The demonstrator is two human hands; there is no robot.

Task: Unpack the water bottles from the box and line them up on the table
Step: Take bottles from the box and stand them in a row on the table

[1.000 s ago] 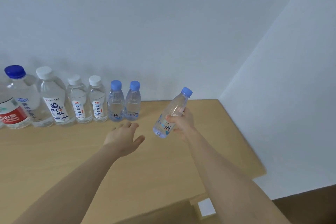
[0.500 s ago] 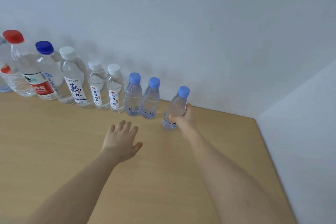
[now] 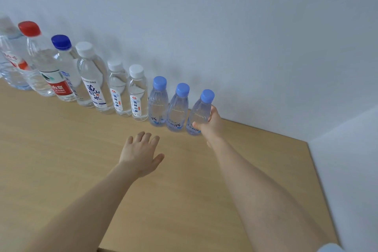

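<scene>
The blue-capped bottle (image 3: 200,111) is gripped by the curled fingers (image 3: 214,111) of the right hand (image 3: 212,129) and stood at the right end of the row (image 3: 114,90), along the far edge of the bench (image 3: 61,159), so that the line is extended. The left hand (image 3: 141,153) is held open and empty.

Small clear plastic bottle with light-blue cap (image 3: 199,112), near upright, at the right end of a row of clear plastic water bottles (image 3: 92,80).

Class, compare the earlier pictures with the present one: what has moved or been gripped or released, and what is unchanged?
The right hand carried the light-blue-capped bottle from tilted in mid-air to the row's right end, upright beside two matching bottles; its grip has not let go. The left hand stayed open above the table; the other bottles kept their places.
</scene>
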